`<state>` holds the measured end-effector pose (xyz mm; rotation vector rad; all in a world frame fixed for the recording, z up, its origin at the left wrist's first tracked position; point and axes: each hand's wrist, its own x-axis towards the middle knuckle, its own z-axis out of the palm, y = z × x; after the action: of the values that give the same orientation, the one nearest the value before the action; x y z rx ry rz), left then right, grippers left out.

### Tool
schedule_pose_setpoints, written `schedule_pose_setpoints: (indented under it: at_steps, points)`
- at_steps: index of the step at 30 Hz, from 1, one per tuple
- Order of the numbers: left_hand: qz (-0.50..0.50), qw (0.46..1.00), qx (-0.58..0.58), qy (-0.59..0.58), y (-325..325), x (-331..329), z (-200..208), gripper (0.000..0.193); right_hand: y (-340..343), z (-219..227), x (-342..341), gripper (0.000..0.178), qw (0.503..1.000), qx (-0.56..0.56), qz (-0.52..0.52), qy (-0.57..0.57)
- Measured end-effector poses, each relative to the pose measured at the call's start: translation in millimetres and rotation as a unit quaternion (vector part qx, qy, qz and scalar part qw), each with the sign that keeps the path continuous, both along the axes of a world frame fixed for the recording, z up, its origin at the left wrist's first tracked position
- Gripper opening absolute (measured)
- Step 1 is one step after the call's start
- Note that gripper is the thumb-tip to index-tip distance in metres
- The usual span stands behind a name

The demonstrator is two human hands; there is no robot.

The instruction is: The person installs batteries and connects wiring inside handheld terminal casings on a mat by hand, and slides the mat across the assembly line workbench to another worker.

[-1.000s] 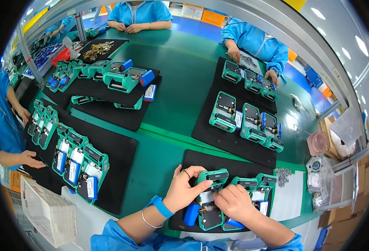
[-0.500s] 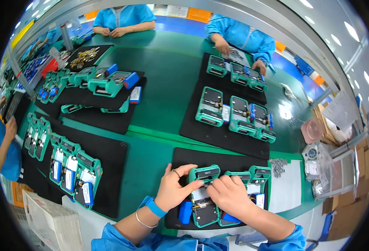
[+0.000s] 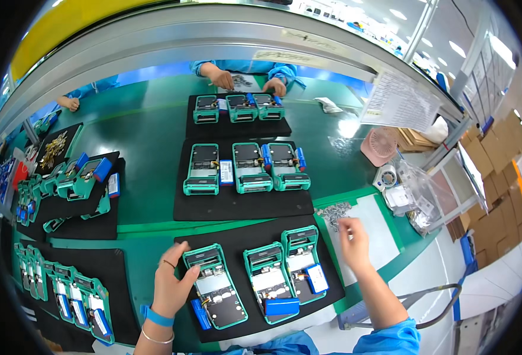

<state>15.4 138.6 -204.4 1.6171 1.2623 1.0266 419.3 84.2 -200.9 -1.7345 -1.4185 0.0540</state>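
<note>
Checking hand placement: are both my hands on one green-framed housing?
No: your left hand is at a green-framed housing, your right hand beside the small metal parts.

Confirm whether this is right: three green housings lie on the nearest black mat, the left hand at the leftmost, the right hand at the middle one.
Wrong about the right hand: the head view shows it at the small grey parts, off the mat. Three green housings lie on the nearest black mat, the left hand at the leftmost.
</note>
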Motion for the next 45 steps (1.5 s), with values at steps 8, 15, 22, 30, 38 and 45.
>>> schedule_pose_setpoints:
  at_steps: [8,15,22,30,38,45]
  points:
    - [-0.245,0.917,0.23,0.217,-83,74,43,0.057,0,-27,81,0.01,0.992,-0.096,-0.035,-0.077]
    - [-0.337,0.887,0.216,0.23,-76,115,18,0.045,10,-23,108,0.006,0.939,-0.147,0.047,-0.308]
    - [-0.146,0.98,0.06,0.117,-69,84,25,0.046,30,-19,112,0.007,0.881,-0.243,0.079,-0.398]
    - [-0.296,0.849,0.239,0.367,-91,81,21,0.061,5,40,23,0.009,0.989,-0.118,0.073,-0.056]
    - [-0.264,0.87,0.26,0.326,-81,105,7,0.056,-16,27,-80,0.021,0.889,-0.068,0.37,-0.26]
    - [-0.263,0.88,0.241,0.314,-81,102,8,0.055,-5,18,-94,0.022,0.854,-0.047,0.358,-0.374]
